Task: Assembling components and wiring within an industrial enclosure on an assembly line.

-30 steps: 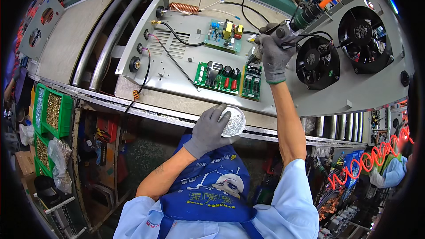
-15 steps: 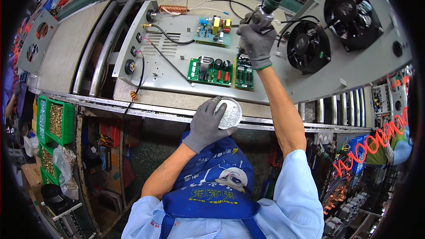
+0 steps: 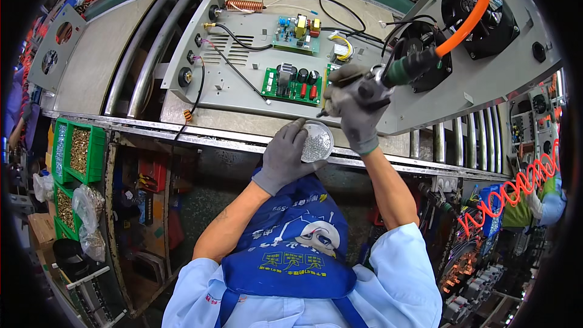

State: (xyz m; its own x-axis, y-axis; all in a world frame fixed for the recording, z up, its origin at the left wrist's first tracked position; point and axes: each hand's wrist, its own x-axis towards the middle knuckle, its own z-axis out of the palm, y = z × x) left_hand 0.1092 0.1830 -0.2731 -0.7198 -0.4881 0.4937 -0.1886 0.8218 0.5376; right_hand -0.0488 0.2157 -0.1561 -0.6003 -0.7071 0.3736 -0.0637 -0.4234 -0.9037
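Note:
My left hand (image 3: 283,152), in a grey glove, is closed on the rim of a round white dish (image 3: 327,154) at the bench's front edge. Many small silvery pieces, probably screws, lie in the dish. My gloved right hand (image 3: 357,120) is wrapped round a power screwdriver (image 3: 404,70) with a dark green end and an orange hose (image 3: 470,24). Its tip points left and down, just above the dish's far rim. Beyond both hands lies an open grey metal chassis (image 3: 234,88) bearing a green circuit board (image 3: 278,94) and a second circuit board (image 3: 291,41). The right hand partly hides a third board.
Two black fans (image 3: 477,15) sit in the chassis panel at right. A copper coil (image 3: 244,5) and loose cables lie at the back. Metal rollers (image 3: 149,54) run at left. Green bins (image 3: 82,152) of small parts stand lower left. A coiled red hose (image 3: 486,212) hangs at right.
My right hand has brought the screwdriver from over the chassis back toward me, its tip now by the dish. My left hand and the dish have shifted slightly away from me.

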